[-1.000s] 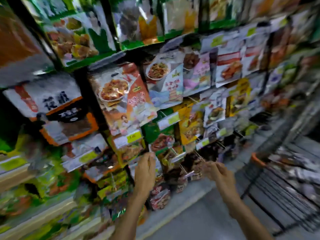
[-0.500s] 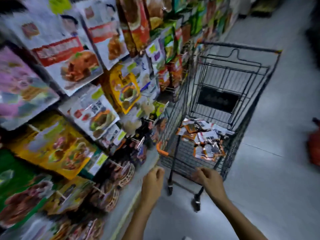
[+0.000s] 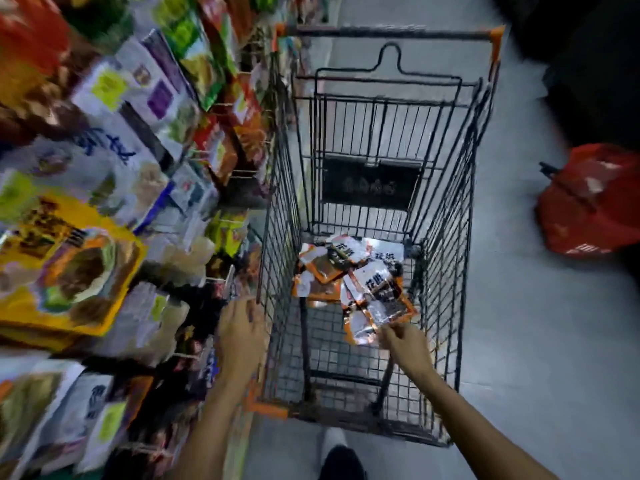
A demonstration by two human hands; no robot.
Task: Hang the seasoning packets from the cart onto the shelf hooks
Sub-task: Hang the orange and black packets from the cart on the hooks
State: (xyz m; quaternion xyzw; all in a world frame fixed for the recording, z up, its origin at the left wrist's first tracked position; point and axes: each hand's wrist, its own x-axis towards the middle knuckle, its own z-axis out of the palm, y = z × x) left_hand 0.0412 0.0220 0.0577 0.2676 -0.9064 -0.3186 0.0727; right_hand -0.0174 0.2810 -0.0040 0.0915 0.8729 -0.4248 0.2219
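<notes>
**Orange-white packets in cart, right hand on one**

Far left: shelf [image 3: 104, 168] w/ hung goods, blurred, hooks hard to pick out. Left hand [image 3: 242, 337] hovers btwn shelf and the cart [image 3: 381, 31], by its left wall. Fingers loosely bent, nothing in it; touching the wire or not, can't tell. Prob. kept free to steady a hook. Seasoning packets [image 3: 332, 268] lie heaped on the cart floor. Right hand [image 3: 405, 344] reaches down inside, thumb & fingertips pinching the near corner of the nearest packet [image 3: 381, 303]. A corner grip suits peeling one off the heap. Far right: red bag [image 3: 588, 202] on floor, well apart.
</notes>
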